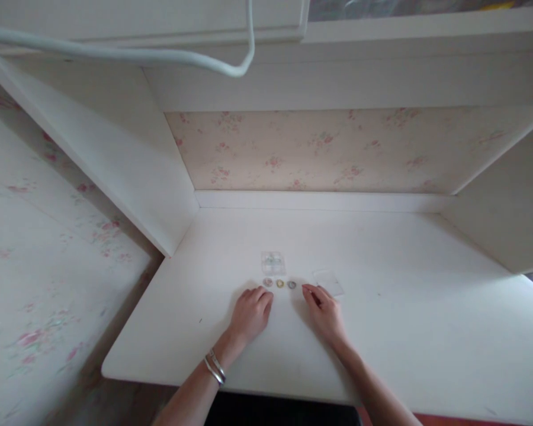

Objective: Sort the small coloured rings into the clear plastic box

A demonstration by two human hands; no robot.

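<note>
Three small round coil-like pieces lie in a row on the white desk: a pinkish one [267, 283], a gold one [280, 284] and a dark silver one [292, 285]. My left hand [251, 309] rests on the desk with curled fingers, its fingertips close to the pinkish piece. To the right of the silver piece, my right hand [323, 309] is closed, thumb and forefinger together; anything between them is too small to make out. Behind the row sits a clear divided plastic box [273, 263], its contents unclear. A clear flat lid [329, 282] lies partly behind my right hand.
The white desk [426, 331] has a raised back strip [320, 200] and side panels at left [115, 160] and right [506, 195]. A white cable or tube [160, 56] hangs across the upper left. A shelf [359, 77] overhangs the back.
</note>
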